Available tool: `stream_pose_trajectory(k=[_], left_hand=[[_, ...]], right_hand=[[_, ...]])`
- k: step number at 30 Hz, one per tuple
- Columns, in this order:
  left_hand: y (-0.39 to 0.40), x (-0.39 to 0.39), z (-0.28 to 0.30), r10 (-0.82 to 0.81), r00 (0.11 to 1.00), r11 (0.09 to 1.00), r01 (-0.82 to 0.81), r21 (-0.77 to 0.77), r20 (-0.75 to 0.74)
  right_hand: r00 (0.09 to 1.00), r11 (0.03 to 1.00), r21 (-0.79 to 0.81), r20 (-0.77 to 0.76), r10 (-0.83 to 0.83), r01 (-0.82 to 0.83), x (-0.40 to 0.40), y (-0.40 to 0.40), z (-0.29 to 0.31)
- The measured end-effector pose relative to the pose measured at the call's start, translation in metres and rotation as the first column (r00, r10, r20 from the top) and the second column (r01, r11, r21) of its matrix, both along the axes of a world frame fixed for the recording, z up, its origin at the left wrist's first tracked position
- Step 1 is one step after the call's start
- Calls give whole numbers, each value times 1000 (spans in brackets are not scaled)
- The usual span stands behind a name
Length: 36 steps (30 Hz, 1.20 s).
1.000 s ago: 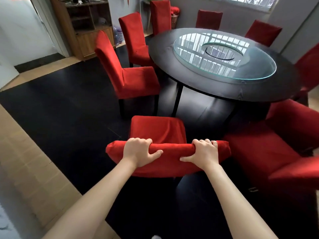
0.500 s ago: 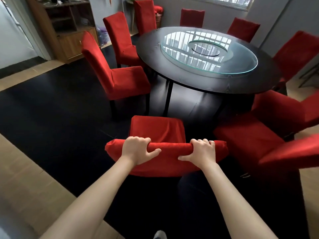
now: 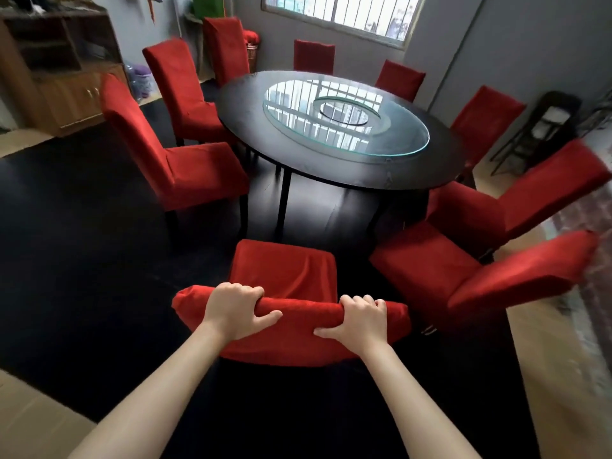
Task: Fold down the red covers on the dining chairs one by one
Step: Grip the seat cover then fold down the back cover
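Both arms reach forward; the left hand (image 3: 231, 309) and right hand (image 3: 356, 321) curl fingers over the nearest chair's (image 3: 284, 276) cover (image 3: 298, 326), gripping it at 6 o'clock of the desk (image 3: 331, 173).

round black table (image 3: 440, 173), wooden cabinet (image 3: 63, 101), barred window (image 3: 341, 14).
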State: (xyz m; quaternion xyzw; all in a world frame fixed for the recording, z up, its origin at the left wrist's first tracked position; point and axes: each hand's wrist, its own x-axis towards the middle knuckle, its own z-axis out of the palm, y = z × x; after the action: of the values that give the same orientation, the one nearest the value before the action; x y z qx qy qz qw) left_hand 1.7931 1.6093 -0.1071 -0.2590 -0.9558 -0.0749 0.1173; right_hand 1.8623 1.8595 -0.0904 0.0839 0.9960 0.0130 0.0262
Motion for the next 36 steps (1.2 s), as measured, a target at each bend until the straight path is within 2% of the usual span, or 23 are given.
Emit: stream_pose_trajectory(k=[3,8,22,36], left_hand=[[0,3,1,8,1000,1000,-8,-12,1],[2,2,5,23,1000,998,-23,-61,3],[2,-3,4,47,999,995,-47,-88,3],[22,-44,7,60,998,990,-58,-127,11]], right_hand=[[999,999,44,8,31,-32,-2,2,-3],[995,997,33,-71,65,-63,-2,6,-8],[987,988,69,-82,140,-135,-10,7,-9],[995,993,64,-26,98,-96,-53,23,-6]])
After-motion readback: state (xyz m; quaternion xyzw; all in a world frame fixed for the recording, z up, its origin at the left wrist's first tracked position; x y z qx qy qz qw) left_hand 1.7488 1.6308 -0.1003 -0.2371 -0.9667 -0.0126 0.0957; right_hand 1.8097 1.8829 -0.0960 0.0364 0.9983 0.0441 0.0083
